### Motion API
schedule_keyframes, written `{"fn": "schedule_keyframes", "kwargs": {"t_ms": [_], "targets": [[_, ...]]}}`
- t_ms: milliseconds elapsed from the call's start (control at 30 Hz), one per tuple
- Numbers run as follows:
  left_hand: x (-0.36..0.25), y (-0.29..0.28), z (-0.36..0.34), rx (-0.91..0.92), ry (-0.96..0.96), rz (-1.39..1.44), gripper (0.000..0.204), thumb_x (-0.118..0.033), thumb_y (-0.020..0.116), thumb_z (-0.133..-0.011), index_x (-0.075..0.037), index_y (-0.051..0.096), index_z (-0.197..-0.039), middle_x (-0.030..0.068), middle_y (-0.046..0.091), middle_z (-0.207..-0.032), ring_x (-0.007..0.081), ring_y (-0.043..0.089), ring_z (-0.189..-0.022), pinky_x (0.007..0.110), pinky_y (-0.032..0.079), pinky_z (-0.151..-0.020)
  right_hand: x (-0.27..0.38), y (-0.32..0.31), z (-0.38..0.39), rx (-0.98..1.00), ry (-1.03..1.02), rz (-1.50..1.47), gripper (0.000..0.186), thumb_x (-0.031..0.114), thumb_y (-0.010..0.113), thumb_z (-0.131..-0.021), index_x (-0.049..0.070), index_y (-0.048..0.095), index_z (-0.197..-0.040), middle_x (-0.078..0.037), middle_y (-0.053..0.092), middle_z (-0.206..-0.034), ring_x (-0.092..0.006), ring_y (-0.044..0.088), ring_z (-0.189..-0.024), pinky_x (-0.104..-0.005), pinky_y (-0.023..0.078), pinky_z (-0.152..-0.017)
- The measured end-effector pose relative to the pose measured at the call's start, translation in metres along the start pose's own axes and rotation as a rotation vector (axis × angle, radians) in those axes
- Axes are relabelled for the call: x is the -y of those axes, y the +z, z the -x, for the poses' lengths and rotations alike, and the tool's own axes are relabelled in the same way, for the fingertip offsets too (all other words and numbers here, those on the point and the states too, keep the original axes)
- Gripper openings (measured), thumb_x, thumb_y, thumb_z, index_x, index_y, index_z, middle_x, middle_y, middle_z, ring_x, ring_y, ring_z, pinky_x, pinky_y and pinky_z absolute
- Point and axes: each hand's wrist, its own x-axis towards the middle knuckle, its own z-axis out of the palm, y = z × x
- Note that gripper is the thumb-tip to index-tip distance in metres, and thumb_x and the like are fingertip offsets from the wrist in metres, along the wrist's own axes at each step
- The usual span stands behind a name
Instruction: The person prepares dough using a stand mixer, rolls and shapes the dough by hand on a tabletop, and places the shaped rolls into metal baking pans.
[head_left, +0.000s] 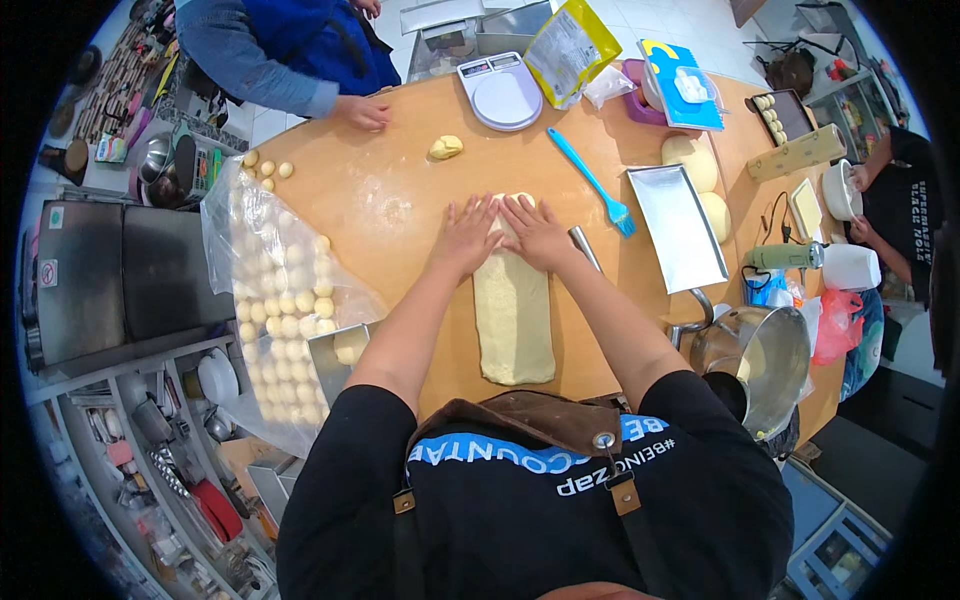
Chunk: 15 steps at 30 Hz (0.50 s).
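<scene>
Dough strip [515,320]: far end part-hidden under left hand [467,236], right hand [537,234]; pale, long. Fingers [484,212] slightly spread, gripping nothing.

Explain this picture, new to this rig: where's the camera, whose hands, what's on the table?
No machine here: just the camera wearer's own bare hands. The view comes from a wide fisheye camera worn on the head, looking down, so edges bend; picture left is the wearer's left.

The left hand and right hand rest on the far end of a long dough strip; neither holds a tool. On the table are many dough balls, mostly under a clear plastic sheet, plus a kitchen scale, blue pastry brush and rectangular metal pan.
</scene>
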Motion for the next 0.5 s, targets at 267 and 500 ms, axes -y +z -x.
{"fn": "schedule_keyframes", "kwargs": {"t_ms": [267,500], "targets": [[0.007,0.003,-0.025,-0.07,-0.107,0.343,0.061,-0.03,0.039,-0.093,-0.002,0.021,-0.144,0.013,0.018,-0.152,0.0257,0.014,-0.141,0.042,0.011,-0.115,0.002,0.0,-0.034,-0.17,0.134,-0.104,0.062,0.046,0.036,-0.095,0.009,0.027,-0.144,-0.011,0.025,-0.15,-0.0291,0.021,-0.139,-0.0467,0.016,-0.112],[-0.014,0.007,-0.013,-0.004,-0.147,0.219,0.065,-0.025,0.046,-0.088,-0.001,0.023,-0.143,0.0145,0.02,-0.151,0.0279,0.016,-0.141,0.04,0.015,-0.114,0.0,0.007,-0.019,0.005,0.133,-0.227,0.064,0.046,0.036,-0.095,0.005,0.027,-0.143,-0.013,0.027,-0.149,-0.0306,0.02,-0.139,-0.0462,0.016,-0.112]]}}
